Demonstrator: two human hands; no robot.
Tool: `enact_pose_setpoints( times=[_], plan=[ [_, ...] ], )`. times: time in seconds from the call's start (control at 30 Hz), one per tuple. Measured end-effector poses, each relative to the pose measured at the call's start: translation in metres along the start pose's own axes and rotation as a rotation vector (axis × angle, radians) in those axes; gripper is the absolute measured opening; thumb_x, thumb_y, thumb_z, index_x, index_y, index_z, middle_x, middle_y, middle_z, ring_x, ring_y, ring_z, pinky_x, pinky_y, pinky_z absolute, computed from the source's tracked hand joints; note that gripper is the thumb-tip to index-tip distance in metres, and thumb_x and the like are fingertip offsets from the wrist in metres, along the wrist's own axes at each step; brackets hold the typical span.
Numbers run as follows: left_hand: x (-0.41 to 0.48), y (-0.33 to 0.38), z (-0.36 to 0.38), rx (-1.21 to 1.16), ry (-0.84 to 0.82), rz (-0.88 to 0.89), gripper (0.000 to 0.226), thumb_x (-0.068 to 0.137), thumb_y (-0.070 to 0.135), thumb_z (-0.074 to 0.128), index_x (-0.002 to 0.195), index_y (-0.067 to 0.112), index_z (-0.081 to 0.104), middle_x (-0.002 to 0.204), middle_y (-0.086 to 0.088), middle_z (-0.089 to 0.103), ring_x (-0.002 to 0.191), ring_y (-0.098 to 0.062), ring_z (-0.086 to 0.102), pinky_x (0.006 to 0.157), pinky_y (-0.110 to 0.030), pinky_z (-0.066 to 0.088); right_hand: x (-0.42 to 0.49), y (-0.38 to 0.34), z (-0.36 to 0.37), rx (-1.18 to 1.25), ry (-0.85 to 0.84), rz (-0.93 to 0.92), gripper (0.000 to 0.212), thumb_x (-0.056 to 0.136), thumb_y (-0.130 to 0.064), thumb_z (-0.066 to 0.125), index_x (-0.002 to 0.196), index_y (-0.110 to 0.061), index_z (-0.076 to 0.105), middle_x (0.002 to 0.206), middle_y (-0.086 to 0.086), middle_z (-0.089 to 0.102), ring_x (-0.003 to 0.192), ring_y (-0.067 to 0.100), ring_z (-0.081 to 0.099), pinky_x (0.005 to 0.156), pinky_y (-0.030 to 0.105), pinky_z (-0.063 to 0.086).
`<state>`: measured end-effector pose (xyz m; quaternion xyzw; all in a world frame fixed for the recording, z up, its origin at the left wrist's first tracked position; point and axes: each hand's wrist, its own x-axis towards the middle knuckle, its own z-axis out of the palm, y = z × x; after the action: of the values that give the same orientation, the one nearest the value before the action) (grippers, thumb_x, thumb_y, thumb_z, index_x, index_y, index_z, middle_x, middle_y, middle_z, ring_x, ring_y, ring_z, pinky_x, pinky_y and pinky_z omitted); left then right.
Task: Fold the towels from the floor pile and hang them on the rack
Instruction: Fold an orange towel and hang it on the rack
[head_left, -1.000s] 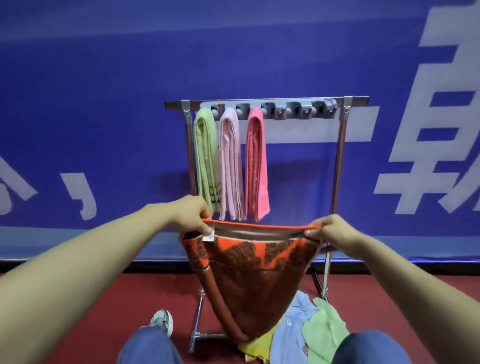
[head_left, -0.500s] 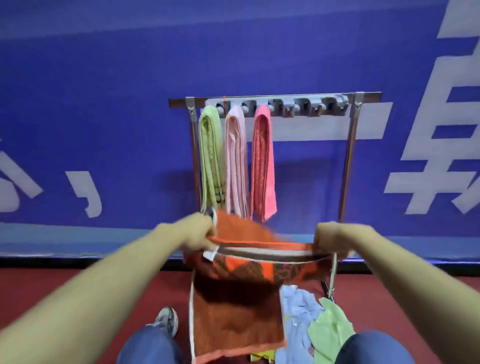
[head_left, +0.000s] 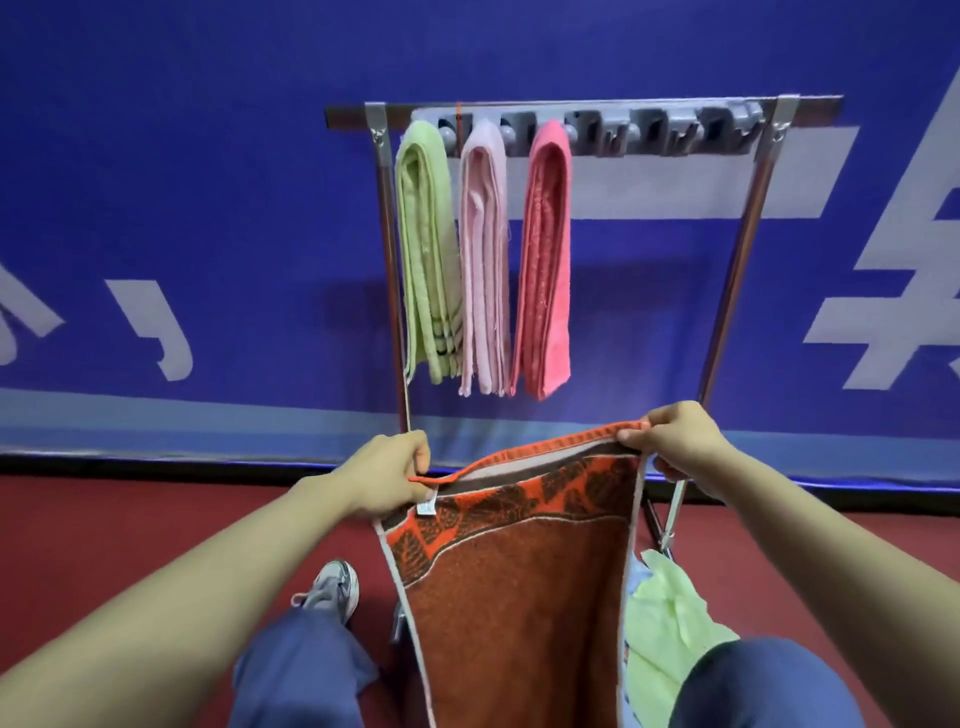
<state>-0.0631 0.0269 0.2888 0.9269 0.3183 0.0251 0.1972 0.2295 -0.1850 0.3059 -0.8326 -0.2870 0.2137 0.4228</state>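
The orange towel (head_left: 519, 597) is held in the air in front of the rack (head_left: 587, 106), lower than the three towels hung there. Its top edge is gripped at both corners. The left corner is held by the left hand (head_left: 384, 480), fingers curled round the hem just above a white label (head_left: 427, 506). The right corner is pinched by the right hand (head_left: 675, 441).

The top edge runs left to right and is tilted, with the right corner higher. Two layers are seen there, slightly parted. The long axis is vertical, and the lower end is cut off by the bottom of the view.

A green towel (head_left: 426, 249), a pale pink towel (head_left: 483, 260) and a coral towel (head_left: 543, 260) are hung folded side by side at the left end of the rack's top bar. A light green cloth (head_left: 670, 623) lies on the red floor (head_left: 130, 530) near the base of the rack's right post, partly hidden by the orange towel.
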Motion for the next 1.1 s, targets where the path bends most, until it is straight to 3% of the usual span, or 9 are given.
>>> enact_pose_setpoints(
  times=[0.13, 0.23, 0.37, 0.57, 0.7, 0.83, 1.0, 1.03, 1.1],
  plan=[
    [0.004, -0.009, 0.034, -0.016, -0.053, 0.018, 0.039, 0.079, 0.022, 0.075, 0.082, 0.028, 0.037, 0.068, 0.008, 0.062, 0.065, -0.012, 0.055, 0.07, -0.036, 0.047, 0.012, 0.028, 0.031, -0.017, 0.053, 0.083, 0.042, 0.083, -0.024, 0.077, 0.054, -0.014, 0.049, 0.043, 0.005, 0.043, 0.038, 0.019, 0.038, 0.042, 0.022, 0.034],
    [0.011, -0.011, 0.06, -0.015, -0.11, 0.07, 0.034, 0.08, 0.019, 0.068, 0.085, 0.028, 0.036, 0.064, 0.008, 0.06, 0.063, -0.016, 0.055, 0.066, -0.036, 0.045, 0.022, 0.045, 0.055, 0.03, 0.083, 0.145, 0.042, 0.086, -0.023, 0.075, 0.054, -0.014, 0.049, 0.044, 0.007, 0.047, 0.036, 0.02, 0.043, 0.039, 0.02, 0.037],
    [0.026, -0.013, 0.101, -0.145, -0.164, 0.078, 0.03, 0.08, 0.011, 0.064, 0.089, 0.023, 0.038, 0.053, 0.013, 0.052, 0.05, -0.01, 0.041, 0.058, -0.034, 0.039, 0.039, 0.064, 0.091, 0.184, 0.072, 0.235, 0.023, 0.089, -0.017, 0.071, 0.075, -0.003, 0.06, 0.05, 0.013, 0.055, 0.032, 0.02, 0.056, 0.035, 0.023, 0.047],
    [0.058, -0.023, 0.172, -0.447, -0.084, -0.135, 0.034, 0.078, 0.006, 0.067, 0.084, 0.021, 0.037, 0.047, 0.012, 0.032, 0.049, -0.012, 0.024, 0.051, -0.028, 0.024, 0.045, 0.092, 0.167, 0.192, -0.195, 0.184, 0.018, 0.092, -0.007, 0.066, 0.077, 0.001, 0.062, 0.052, 0.007, 0.058, 0.036, 0.014, 0.058, 0.038, 0.022, 0.047],
    [0.075, -0.03, 0.205, -0.579, -0.097, -0.256, 0.032, 0.077, 0.009, 0.07, 0.088, 0.019, 0.042, 0.048, 0.014, 0.036, 0.048, -0.009, 0.028, 0.052, -0.026, 0.025, 0.035, 0.108, 0.208, 0.078, -0.304, 0.074, 0.018, 0.087, -0.003, 0.068, 0.074, 0.006, 0.06, 0.06, 0.014, 0.063, 0.046, 0.016, 0.065, 0.049, 0.031, 0.055],
    [0.086, -0.032, 0.224, -0.688, -0.14, -0.365, 0.04, 0.06, 0.036, 0.071, 0.087, 0.026, 0.042, 0.068, -0.003, 0.057, 0.059, -0.015, 0.042, 0.06, -0.032, 0.035, 0.03, 0.114, 0.228, -0.07, -0.379, -0.083, 0.009, 0.086, -0.015, 0.065, 0.08, -0.011, 0.071, 0.067, 0.005, 0.071, 0.063, 0.025, 0.069, 0.067, 0.042, 0.055],
    [0.102, -0.019, 0.23, -0.767, -0.183, -0.444, 0.056, 0.048, 0.049, 0.07, 0.091, 0.025, 0.045, 0.085, -0.007, 0.07, 0.07, -0.024, 0.058, 0.063, -0.036, 0.045, 0.033, 0.119, 0.233, -0.215, -0.341, -0.186, 0.015, 0.088, -0.008, 0.06, 0.095, -0.015, 0.072, 0.07, 0.0, 0.064, 0.068, 0.023, 0.065, 0.067, 0.031, 0.045],
    [0.104, -0.018, 0.23, -0.805, -0.193, -0.469, 0.054, 0.05, 0.046, 0.074, 0.092, 0.027, 0.046, 0.092, -0.007, 0.072, 0.076, -0.026, 0.064, 0.066, -0.039, 0.051, 0.037, 0.121, 0.232, -0.226, -0.334, -0.19, 0.015, 0.088, -0.009, 0.06, 0.095, -0.015, 0.072, 0.072, 0.0, 0.066, 0.069, 0.023, 0.066, 0.068, 0.032, 0.047],
    [0.106, -0.015, 0.224, -0.882, -0.229, -0.517, 0.044, 0.071, 0.022, 0.081, 0.098, 0.024, 0.046, 0.097, -0.008, 0.069, 0.078, -0.021, 0.064, 0.06, -0.032, 0.052, 0.042, 0.126, 0.231, -0.234, -0.327, -0.189, 0.015, 0.087, -0.01, 0.06, 0.094, -0.015, 0.073, 0.075, 0.003, 0.069, 0.069, 0.023, 0.066, 0.071, 0.035, 0.048]
  ],
)
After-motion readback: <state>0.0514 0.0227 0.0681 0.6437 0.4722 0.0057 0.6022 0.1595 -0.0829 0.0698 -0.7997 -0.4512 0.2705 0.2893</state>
